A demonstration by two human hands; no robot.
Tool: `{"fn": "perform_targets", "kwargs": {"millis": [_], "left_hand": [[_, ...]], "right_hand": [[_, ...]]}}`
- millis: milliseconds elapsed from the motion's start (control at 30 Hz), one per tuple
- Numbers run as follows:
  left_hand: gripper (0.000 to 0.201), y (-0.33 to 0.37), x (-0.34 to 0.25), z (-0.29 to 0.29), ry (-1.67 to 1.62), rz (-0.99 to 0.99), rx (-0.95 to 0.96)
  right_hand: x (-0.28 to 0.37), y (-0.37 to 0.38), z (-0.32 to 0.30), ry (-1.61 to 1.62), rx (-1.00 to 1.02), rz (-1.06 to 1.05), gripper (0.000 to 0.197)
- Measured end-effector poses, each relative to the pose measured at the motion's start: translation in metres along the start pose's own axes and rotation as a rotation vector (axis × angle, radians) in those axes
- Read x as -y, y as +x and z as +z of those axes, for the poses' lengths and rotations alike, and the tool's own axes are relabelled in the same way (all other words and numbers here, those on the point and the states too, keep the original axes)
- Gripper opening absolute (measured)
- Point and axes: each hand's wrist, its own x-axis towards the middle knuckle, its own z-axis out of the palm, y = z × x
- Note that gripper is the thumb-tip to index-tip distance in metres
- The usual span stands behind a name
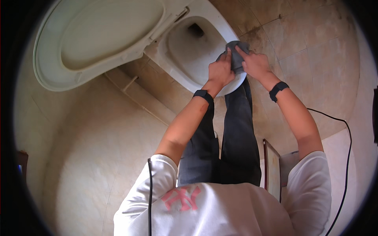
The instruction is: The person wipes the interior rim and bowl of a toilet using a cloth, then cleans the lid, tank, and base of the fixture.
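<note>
A dark grey cloth [238, 59] lies over the right front rim of a white toilet bowl [233, 87]. My left hand [221, 71] presses on the cloth's left side, its index finger stretched along it and the other fingers bent. From the right, my right hand [256, 66] grips the opposite side, index finger also extended over the fabric. Part of the cloth is hidden under both hands. The bowl is open, with a dark drain hole [195, 30] at its far end and brownish staining inside.
The raised toilet seat and lid [98, 43] lean to the left. Stained beige tiles [303, 35] cover the floor. A pipe [134, 96] runs along the left wall base. A black cable [348, 157] hangs at my right. A framed panel [271, 167] stands beside my legs.
</note>
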Motion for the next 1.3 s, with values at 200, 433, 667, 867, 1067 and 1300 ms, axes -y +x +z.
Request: {"fn": "perform_targets", "kwargs": {"millis": [200,433,667,867,1067,1300], "left_hand": [[0.085,-0.023,-0.001,0.035,0.155,0.096,0.062],[0.092,-0.04,0.004,0.049,0.188,0.149,0.059],[0.067,-0.019,0.023,0.05,0.117,0.083,-0.074],[0.068,0.055,0.059,-0.011,0.026,-0.067,-0.209],[0.073,0.115,0.097,-0.097,0.073,-0.076,-0.318],[0.073,0.112,0.089,-0.089,0.171,-0.041,-0.271]], "right_hand": [[0.009,-0.033,0.028,-0.021,0.128,0.135,0.068],[0.024,-0.06,0.061,-0.029,0.108,0.211,0.071],[0.042,-0.028,0.061,0.191,-0.07,0.327,0.061],[0.058,0.105,-0.013,0.515,-0.103,0.532,0.049],[0.062,0.219,-0.026,-0.078,-0.234,0.13,0.034],[0.039,0.197,-0.026,0.185,-0.284,0.052,0.037]]}}
